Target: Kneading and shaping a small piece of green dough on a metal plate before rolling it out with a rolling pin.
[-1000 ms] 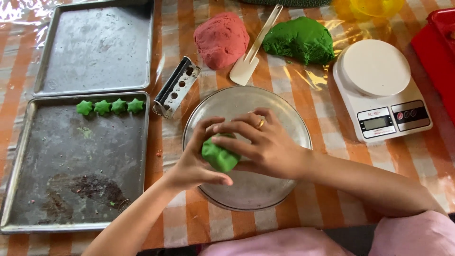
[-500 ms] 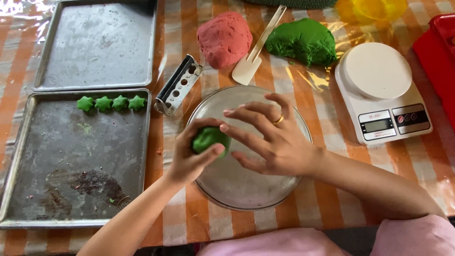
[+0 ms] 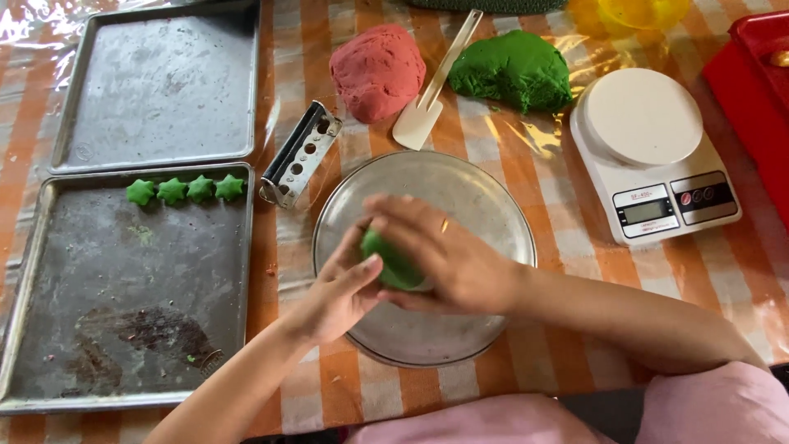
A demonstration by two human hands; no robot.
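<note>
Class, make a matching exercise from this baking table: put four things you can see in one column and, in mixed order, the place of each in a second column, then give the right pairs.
Things
1. small green dough ball
2. star-shaped green pieces
3. white spatula
4. kitchen scale

Places
A. between the red dough and the large green dough
B. right of the glass plate
C. between left hand and right hand
D. in a row on the nearer baking tray

Pairs: 1-C, 2-D, 3-A, 4-B
</note>
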